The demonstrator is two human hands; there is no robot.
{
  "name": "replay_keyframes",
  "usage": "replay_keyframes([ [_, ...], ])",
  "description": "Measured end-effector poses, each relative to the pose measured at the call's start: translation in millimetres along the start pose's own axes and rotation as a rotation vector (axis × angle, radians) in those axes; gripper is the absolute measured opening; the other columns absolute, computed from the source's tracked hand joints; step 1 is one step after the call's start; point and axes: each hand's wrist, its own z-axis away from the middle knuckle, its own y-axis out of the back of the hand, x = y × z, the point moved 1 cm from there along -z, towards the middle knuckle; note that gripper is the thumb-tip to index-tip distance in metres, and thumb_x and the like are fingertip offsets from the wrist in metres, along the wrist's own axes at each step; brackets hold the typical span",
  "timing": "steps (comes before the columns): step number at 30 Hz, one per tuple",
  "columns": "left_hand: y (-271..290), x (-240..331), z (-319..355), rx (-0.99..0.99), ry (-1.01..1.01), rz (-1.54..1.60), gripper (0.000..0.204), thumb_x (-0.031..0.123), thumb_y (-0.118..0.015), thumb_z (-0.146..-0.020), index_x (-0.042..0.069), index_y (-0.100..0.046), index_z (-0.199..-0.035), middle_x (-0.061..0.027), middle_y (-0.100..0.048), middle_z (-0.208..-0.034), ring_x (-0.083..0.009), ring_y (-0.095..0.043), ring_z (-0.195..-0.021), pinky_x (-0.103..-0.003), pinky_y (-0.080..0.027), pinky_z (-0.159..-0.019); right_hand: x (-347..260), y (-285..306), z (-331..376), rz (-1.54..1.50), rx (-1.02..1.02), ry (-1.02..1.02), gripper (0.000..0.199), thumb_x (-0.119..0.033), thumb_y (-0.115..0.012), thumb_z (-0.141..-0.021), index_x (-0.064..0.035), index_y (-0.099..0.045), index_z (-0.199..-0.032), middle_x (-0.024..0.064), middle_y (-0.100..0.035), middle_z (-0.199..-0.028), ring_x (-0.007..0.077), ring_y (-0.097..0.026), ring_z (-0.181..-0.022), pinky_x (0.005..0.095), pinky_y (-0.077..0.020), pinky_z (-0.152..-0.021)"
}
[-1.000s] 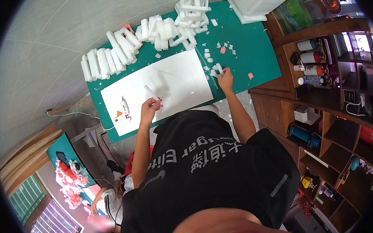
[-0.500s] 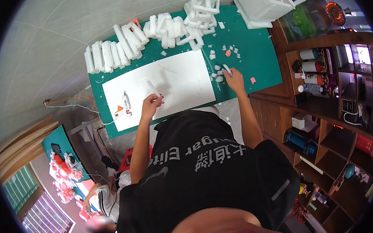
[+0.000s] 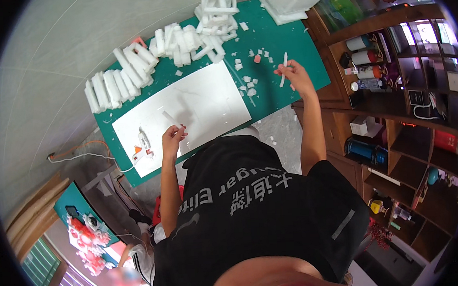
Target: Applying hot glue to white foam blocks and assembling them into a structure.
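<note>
My left hand is closed over the near part of the white board, pinching a short white foam strip that points away from me. At the right, above the green table, my right hand grips another white foam strip, which stands out past the fingers at both ends. A white glue gun with an orange part lies on the board, left of my left hand. Small white foam scraps are scattered between the board and my right hand.
Stacked white foam bars and open foam frames line the far side of the green table. A large white foam box stands at the far right. Wooden shelves flank the right. A person works at another table lower left.
My right hand has risen from among the scraps and moved right, lifting its foam strip. My left hand still holds its strip. The whole view has shifted and turned somewhat.
</note>
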Motion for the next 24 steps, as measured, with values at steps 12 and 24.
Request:
replay_keyframes([
  [12, -74.3, 83.4, 7.1, -0.112, -0.412, -0.026, 0.036, 0.006, -0.070, -0.083, 0.003, -0.055, -0.116, 0.0003, -0.057, -0.081, -0.0075, -0.055, -0.073, -0.022, -0.047, -0.066, -59.7, -112.6, 35.8, 0.040, -0.208, 0.266, 0.023, -0.017, -0.075, -0.080, -0.0028, -0.068, -0.097, 0.0026, -0.068, -0.082, 0.0072, -0.059, -0.072, 0.0236, -0.0465, -0.063],
  [24, -85.9, 114.8, 25.5, -0.160, -0.442, -0.300, 0.054, 0.006, -0.070, -0.082, 0.009, -0.050, -0.132, -0.0004, -0.053, -0.079, -0.0066, -0.050, -0.057, -0.022, -0.043, -0.055, -55.8, -185.3, 43.6, 0.068, -0.423, 0.259, 0.022, -0.020, -0.071, -0.080, -0.0029, -0.071, -0.095, 0.0120, -0.068, -0.087, 0.0192, -0.065, -0.077, 0.0299, -0.0506, -0.071],
])
